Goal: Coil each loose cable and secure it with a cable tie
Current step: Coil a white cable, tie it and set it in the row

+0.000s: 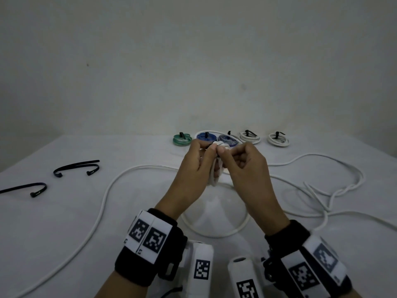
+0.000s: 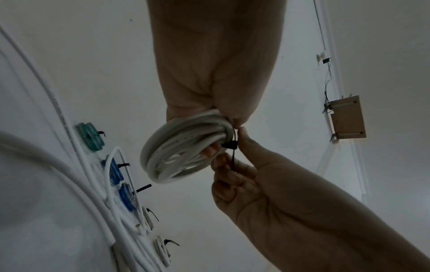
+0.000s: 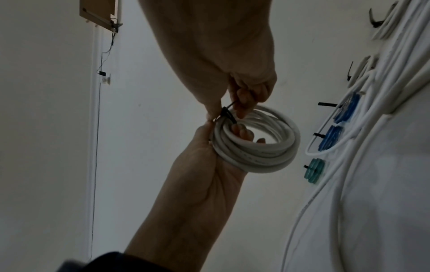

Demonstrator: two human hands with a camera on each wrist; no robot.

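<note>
Left hand: the left hand (image 1: 194, 168) is raised over the middle of the bench (image 1: 64, 211); its grip is curled round the white coil (image 2: 184, 150), with fingers through the ring and the thumb on the outside.
Right hand: the right hand (image 1: 247, 166) is just right of the left one, touching it at the fingertips; its grip pinches the tie (image 2: 231, 147) by the tail below the head.
White coil: several turns of white cable, held on edge above the bench, not touching it; in the head view the hands mostly hide it.
Tie: black, looped round one side of the coil where the two hands meet, its tail running down into the right fingers (image 2: 223, 162).
Loose cable: a long white cable (image 1: 103, 203) sprawls on the bench under and around the hands, with a loop near the wrists and tangled bends at the right.
Spare ties: two black ties (image 1: 76, 167) lie at the left of the bench; another (image 1: 28, 188) lies nearer the left edge.
Done coils: a far row, left to right: a green coil (image 1: 182, 139), two blue coils (image 1: 206, 136), two white coils (image 1: 250, 137), each with a black tie.
Wrists: black bands with printed markers (image 1: 148, 233) on both.
</note>
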